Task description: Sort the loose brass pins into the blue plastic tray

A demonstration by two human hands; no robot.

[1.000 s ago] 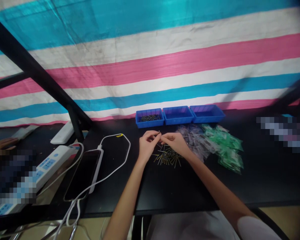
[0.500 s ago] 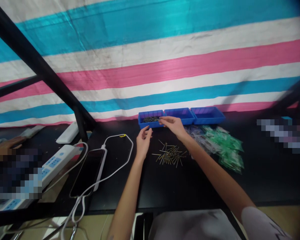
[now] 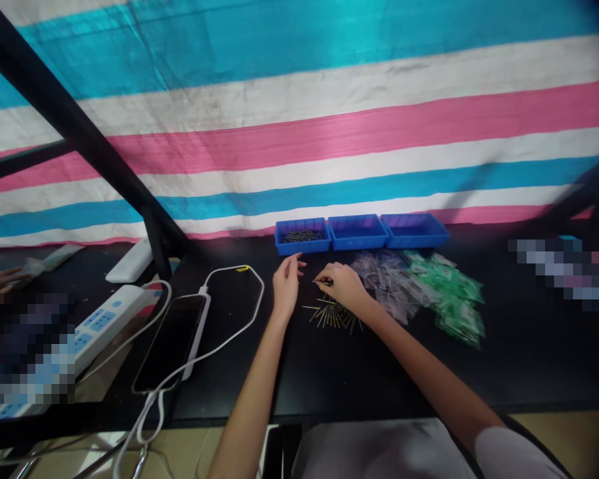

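Observation:
A loose pile of thin, brass-coloured metal rods [image 3: 333, 314], screw-like in shape, lies on the black table. My right hand [image 3: 343, 285] is over the far edge of this pile, thumb and fingers pinched on a thin metal rod [image 3: 314, 281] whose tip pokes out to the left. To its left, my left hand [image 3: 286, 283] hovers with fingers loosely apart and nothing in them. Just beyond it stands a blue bin [image 3: 303, 246] with many dark thin metal rods [image 3: 303, 236] inside. A middle blue bin [image 3: 358, 241] and a right blue bin [image 3: 416, 238] adjoin it.
Clear plastic bags [image 3: 389, 283] and green bags [image 3: 452, 296] heap up at the right. On the left are a phone [image 3: 170, 342], a white cable [image 3: 239, 338], a power strip [image 3: 100, 319] and a black frame post [image 3: 104, 153]. Another person's hand [image 3: 0, 283] is at the far left.
My right hand has come back from the left blue bin to the pile of rods. My left hand has stayed nearly in place. The view has shifted slightly.

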